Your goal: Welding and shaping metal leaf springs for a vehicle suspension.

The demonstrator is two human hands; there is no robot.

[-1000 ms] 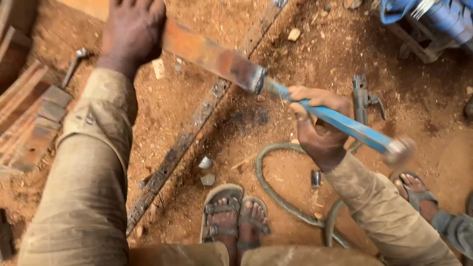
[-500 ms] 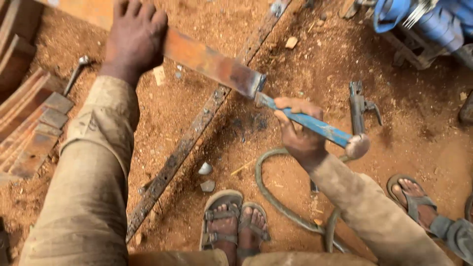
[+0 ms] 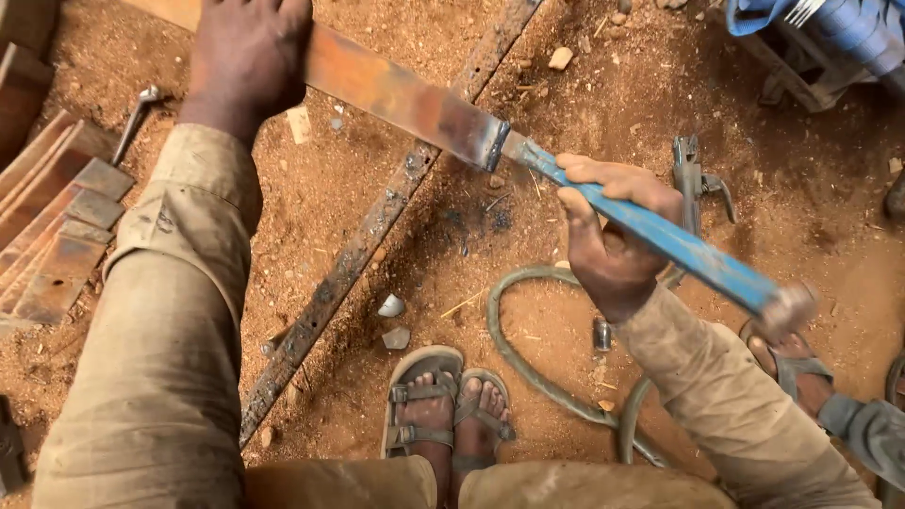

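My left hand (image 3: pixel 247 58) presses down on a long rusty flat steel bar (image 3: pixel 396 94) that runs from the upper left toward the middle. My right hand (image 3: pixel 613 236) is closed around a blue-handled tool (image 3: pixel 679 247) whose metal tip meets the bar's cut end (image 3: pixel 494 144). The tool's worn butt end (image 3: pixel 787 309) sticks out past my wrist. Dark filings lie on the red dirt under the bar's end. Both sleeves are tan and dusty.
A rusty angle iron (image 3: pixel 358 247) lies diagonally on the dirt. Steel pieces are stacked at left (image 3: pixel 57 236), with a wrench (image 3: pixel 132 121) nearby. A green hose (image 3: pixel 528 358) loops by my sandalled feet (image 3: pixel 443 415). A clamp (image 3: pixel 690 179) lies right; another person's sandalled foot (image 3: pixel 801 372) is there.
My right hand has shifted the blue-handled tool along its line against the bar's end, back and forth. The left hand stays pressed on the bar.
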